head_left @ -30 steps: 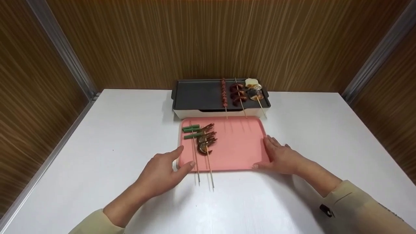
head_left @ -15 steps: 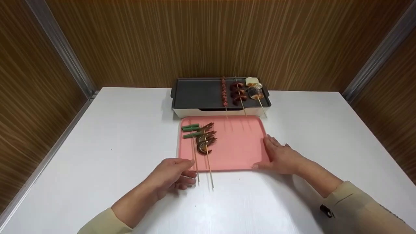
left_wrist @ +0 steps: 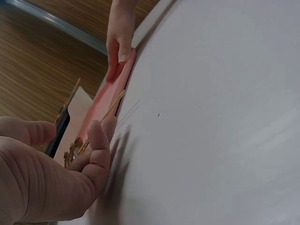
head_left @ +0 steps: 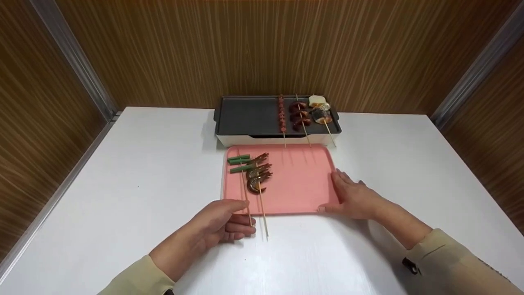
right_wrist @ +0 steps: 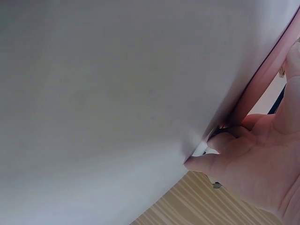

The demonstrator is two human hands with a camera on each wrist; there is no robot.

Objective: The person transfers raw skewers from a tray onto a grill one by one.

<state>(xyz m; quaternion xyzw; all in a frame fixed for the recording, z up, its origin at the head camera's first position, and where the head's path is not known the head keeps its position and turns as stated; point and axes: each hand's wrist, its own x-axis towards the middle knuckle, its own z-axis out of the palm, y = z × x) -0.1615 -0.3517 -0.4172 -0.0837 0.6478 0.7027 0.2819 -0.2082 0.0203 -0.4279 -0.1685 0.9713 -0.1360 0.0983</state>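
My left hand (head_left: 223, 221) is at the front left of the pink tray (head_left: 299, 180), around the lower stick of a skewer with green vegetable pieces (head_left: 240, 162). Its thumb lies above the stick and its fingers below. The left wrist view shows a gap between thumb and fingers (left_wrist: 98, 145). Next to that skewer on the tray lies a shrimp skewer (head_left: 258, 176), its stick jutting past the front rim. At the tray's front right corner, my right hand (head_left: 356, 200) holds the rim, thumb on the front edge and fingers along the right side, some of them outside it.
Behind the tray stands a dark grill plate (head_left: 247, 116) on a white base. On its right half lie a thin red-beaded skewer (head_left: 281, 114), a dark reddish skewer (head_left: 300, 116) and a mixed skewer (head_left: 321, 112). Wood-grain panels (head_left: 262, 49) enclose the white table (head_left: 163, 164).
My left hand has left the tray's left rim, turned palm inward and moved right to the green skewer's stick. My right hand stays at the tray corner.
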